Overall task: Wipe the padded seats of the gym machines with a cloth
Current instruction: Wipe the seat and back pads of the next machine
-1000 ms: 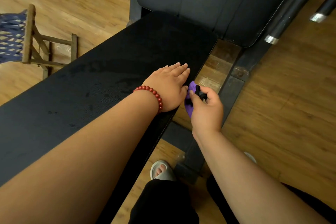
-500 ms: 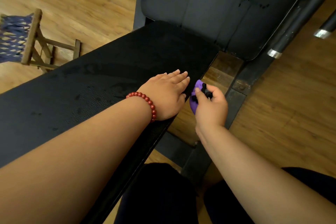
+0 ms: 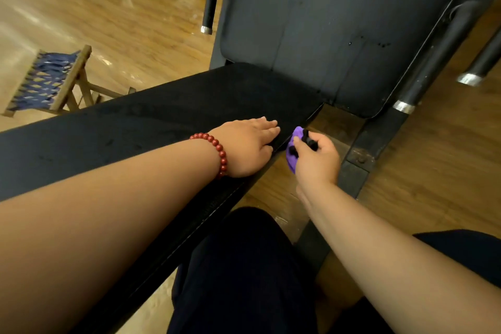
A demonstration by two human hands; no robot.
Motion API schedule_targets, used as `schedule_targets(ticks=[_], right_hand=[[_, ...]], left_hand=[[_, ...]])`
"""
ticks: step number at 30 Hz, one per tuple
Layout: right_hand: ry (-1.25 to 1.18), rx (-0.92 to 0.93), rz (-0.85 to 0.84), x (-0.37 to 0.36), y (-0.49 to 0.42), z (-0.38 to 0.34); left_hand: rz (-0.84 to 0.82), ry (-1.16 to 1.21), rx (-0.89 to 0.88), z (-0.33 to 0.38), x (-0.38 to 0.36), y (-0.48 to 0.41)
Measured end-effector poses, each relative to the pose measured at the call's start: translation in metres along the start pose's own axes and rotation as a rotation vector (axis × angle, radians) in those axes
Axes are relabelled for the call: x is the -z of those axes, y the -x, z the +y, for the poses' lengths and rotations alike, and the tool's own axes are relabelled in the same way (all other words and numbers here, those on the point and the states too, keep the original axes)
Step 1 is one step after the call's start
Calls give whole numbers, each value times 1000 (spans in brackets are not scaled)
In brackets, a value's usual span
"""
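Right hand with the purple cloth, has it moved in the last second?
Yes. The right hand slid the purple cloth forward beside the bench pad, closer to the backrest pad.

Right hand grips a purple cloth bunched in its curled fingers, with something small and black in the same grip. What it is, cannot tell. The cloth sits right at the side edge of the black padded seat. Just left of the grip, the left hand lies flat on the seat, fingers straight, 1 red bead bracelet at the wrist. Beyond the grip rises the dark back pad; right of it, the black metal frame on the wooden floor. Far left of the grip — a folding stool with blue webbing.
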State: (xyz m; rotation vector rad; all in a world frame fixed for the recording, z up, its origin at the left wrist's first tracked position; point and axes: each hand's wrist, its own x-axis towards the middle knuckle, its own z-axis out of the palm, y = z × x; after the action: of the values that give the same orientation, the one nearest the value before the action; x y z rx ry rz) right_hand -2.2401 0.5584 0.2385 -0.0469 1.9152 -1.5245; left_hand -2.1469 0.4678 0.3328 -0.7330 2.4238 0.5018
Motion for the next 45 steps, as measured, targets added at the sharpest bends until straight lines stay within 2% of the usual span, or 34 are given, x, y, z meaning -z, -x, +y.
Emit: schedule_targets(ticks=[4, 10, 16, 19, 24, 29, 37, 41, 45], right_hand=[[-75, -35, 39, -5, -15, -4], [1, 18, -67, 1, -4, 19], [8, 63, 29, -2, -18, 13], [20, 87, 25, -2, -19, 16], [66, 238, -34, 1, -14, 23], [123, 385, 7, -2, -27, 23], [79, 273, 60, -2, -49, 16], [0, 337, -1, -1, -31, 21], [44, 353, 29, 0, -48, 18]], left_hand=[[-11, 3, 28, 3, -1, -1], [-22, 26, 52, 4, -1, -4], [-23, 21, 66, 9, 0, -2], [-33, 14, 76, 9, 0, -2], [-57, 9, 76, 8, 3, -7], [-70, -12, 71, 13, 6, -27], [-48, 11, 74, 15, 6, -43], [-37, 12, 72, 16, 5, -42], [-48, -5, 61, 15, 5, -43]])
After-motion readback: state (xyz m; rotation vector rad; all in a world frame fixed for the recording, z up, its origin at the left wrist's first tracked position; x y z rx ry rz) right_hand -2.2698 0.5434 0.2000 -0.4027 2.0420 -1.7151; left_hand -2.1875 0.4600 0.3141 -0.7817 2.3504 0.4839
